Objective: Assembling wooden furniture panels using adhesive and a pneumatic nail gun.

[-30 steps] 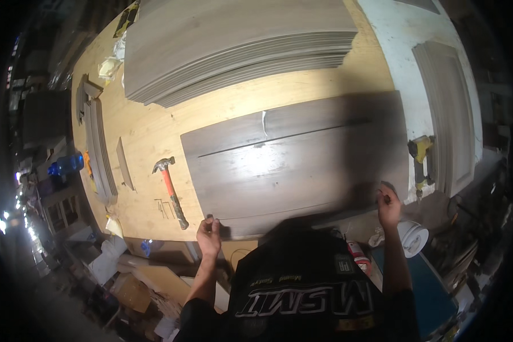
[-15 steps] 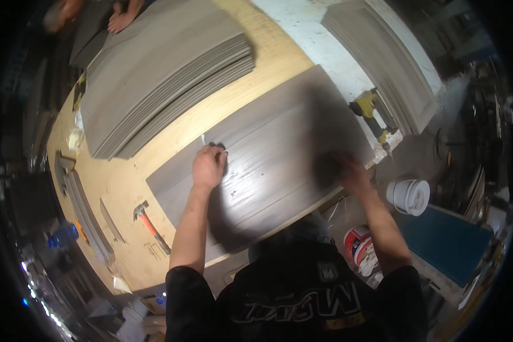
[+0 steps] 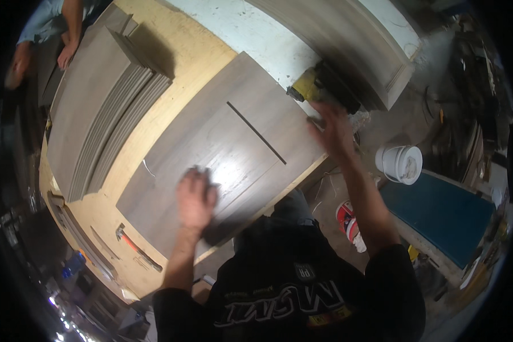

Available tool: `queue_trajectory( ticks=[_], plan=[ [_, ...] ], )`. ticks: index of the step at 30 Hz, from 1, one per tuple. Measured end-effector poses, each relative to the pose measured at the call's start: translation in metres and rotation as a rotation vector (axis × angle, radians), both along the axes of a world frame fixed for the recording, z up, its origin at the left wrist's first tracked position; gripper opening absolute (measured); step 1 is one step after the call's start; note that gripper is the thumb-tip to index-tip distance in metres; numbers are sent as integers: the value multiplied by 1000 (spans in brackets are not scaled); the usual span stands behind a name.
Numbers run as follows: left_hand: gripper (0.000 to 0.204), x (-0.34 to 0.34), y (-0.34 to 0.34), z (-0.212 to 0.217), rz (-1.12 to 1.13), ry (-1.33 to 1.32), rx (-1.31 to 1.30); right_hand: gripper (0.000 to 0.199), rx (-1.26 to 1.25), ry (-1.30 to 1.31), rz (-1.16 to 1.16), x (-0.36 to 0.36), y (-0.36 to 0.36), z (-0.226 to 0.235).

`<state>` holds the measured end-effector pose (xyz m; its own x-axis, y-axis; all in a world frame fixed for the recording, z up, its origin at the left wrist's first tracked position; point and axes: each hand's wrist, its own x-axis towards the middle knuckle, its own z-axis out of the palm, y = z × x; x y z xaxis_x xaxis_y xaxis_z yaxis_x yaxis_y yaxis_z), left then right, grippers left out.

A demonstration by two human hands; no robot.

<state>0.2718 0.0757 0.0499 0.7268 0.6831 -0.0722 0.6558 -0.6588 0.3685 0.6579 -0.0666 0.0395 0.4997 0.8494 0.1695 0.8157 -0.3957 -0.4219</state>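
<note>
Left grip [image 3: 195, 196] flat on grey woodgrain panel [image 3: 222, 148], glossy, slotted.

Right hand [image 3: 332, 132] motion-blurred, its grip on the panel [image 3: 222, 151] unclear

A big flat board [image 3: 222, 154] is laid on the workbench [image 3: 176, 62]. A stack of boards [image 3: 97, 108] is piled to its left. A hammer [image 3: 135, 246] is set near the bench's near left edge. A power tool [image 3: 308, 88] is placed at the board's far right corner. A bucket [image 3: 402, 164] is stood on the floor at the right.
</note>
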Motion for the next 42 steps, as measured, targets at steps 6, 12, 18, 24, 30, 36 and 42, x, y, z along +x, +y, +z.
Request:
queue_trajectory(
  ticks=[6, 12, 18, 24, 30, 36, 42],
  plan=[
    [59, 85, -96, -21, -66, -61, -33, 94, -103, 215, -128, 40, 35, -24],
    [55, 91, -98, -46, -50, -150, 86, 93, -34, 11, -31, 48, 36, 17],
    [54, 84, -99, -52, 3, -185, 88, 87, 158, 1331, -200, 28, -49, 104],
    [61, 89, -96, -55, 60, -173, 118, 70, -50, 1369, -20, -38, -46, 91],
    [61, 89, -96, -55, 67, -198, 113, 57, -306, 981, 111, -77, -17, 69],
    [61, 88, -98, -54, 71, -197, 100, 54, -363, 963, 87, -83, -12, 78],
    [61, 87, -98, -53, 80, -220, 96, 57, -362, 1007, 53, -85, -12, 77]
  ],
)
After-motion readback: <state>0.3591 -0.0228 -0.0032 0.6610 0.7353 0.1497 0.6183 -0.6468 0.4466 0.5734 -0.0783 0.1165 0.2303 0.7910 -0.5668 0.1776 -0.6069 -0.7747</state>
